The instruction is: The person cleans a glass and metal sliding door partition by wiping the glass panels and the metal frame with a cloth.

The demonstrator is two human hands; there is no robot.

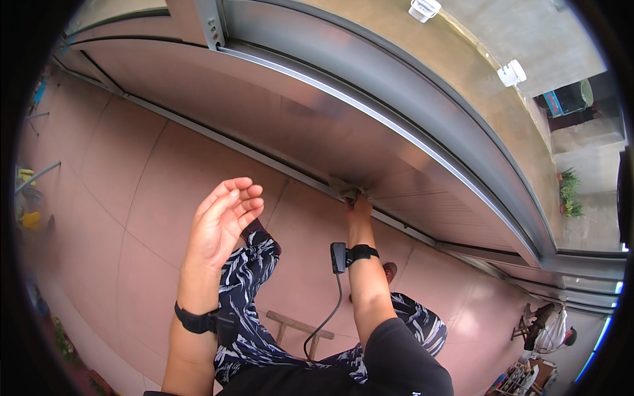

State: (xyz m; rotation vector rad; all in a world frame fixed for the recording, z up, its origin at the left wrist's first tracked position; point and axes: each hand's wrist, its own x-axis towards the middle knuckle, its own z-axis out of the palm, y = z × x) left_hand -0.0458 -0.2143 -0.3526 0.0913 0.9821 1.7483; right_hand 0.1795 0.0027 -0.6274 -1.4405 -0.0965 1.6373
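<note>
My right hand (362, 209) grips a crumpled greyish cloth (342, 187), pressed against the foot of a glossy metal panel (277, 114). Part of the cloth is hidden by my fingers. A pale bottom rail (233, 150) runs along the base of this panel, just above the pink floor. My left hand (223, 218) is raised over my knee, palm turned inward, with loosely curled fingers and nothing in it. Each wrist wears a black strap; a small black box (339, 257) with a cable sits at the right wrist.
A wooden stool or bench (299, 324) stands between my legs. Above the panel is a silver sliding-window frame (376, 74). Beyond it are white buckets (511, 73) and a potted plant (572, 193). A seated person (550, 331) is at the far right, near a cluttered rack (520, 378).
</note>
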